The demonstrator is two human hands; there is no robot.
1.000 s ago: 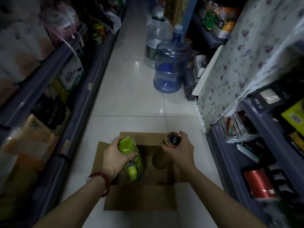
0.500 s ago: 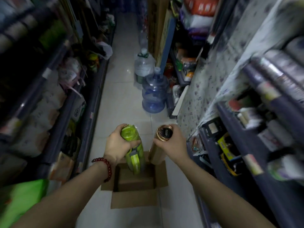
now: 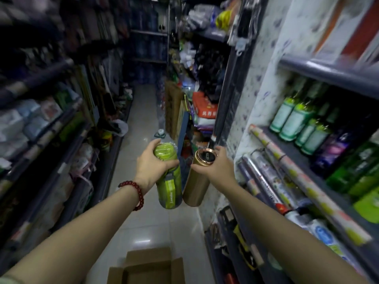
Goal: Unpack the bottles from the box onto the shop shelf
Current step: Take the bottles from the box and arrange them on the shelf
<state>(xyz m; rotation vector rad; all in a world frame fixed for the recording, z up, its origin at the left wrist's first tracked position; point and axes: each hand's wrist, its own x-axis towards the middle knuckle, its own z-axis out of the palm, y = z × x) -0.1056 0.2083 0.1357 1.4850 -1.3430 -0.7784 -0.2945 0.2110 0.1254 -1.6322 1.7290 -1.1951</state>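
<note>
Head view: left hand (image 3: 152, 163) gripping green bottle (image 3: 169, 179) by cap; right hand (image 3: 218, 168) gripping copper bottle (image 3: 198, 181) likewise. Both hanging upright over aisle floor, clear of box (image 3: 146, 268). Shelf (image 3: 291, 152) lying rightward; right hand sitting nearer.

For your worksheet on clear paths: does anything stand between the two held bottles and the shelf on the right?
Nothing visible does. The green bottle and copper bottle hang in open aisle air beside the shelf, though the shelf is crowded with goods.

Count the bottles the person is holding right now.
2. A green bottle in the left hand, a copper bottle in the right hand, both above the box.
</note>
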